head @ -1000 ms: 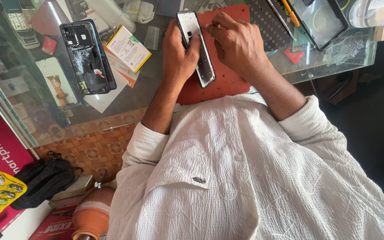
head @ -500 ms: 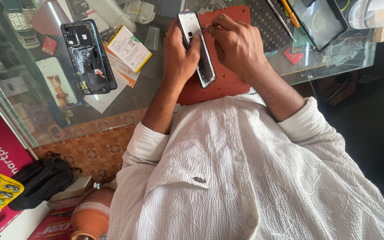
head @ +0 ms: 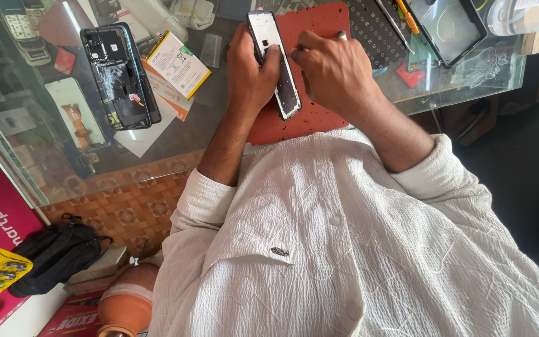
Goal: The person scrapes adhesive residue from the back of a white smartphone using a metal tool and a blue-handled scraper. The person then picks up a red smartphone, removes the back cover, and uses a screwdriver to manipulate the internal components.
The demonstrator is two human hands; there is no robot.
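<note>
At far left on the glass counter lies an opened phone body beside a small box. Next, the left hand has its fingers wrapped around a phone frame, tilted above the red work mat. The right hand pinches a thin tool at the frame's edge. A slip of that tip could scratch or crack the part, I judge. The tool's point is hidden behind the fingers, and the dark panel at right is cut off.
</note>
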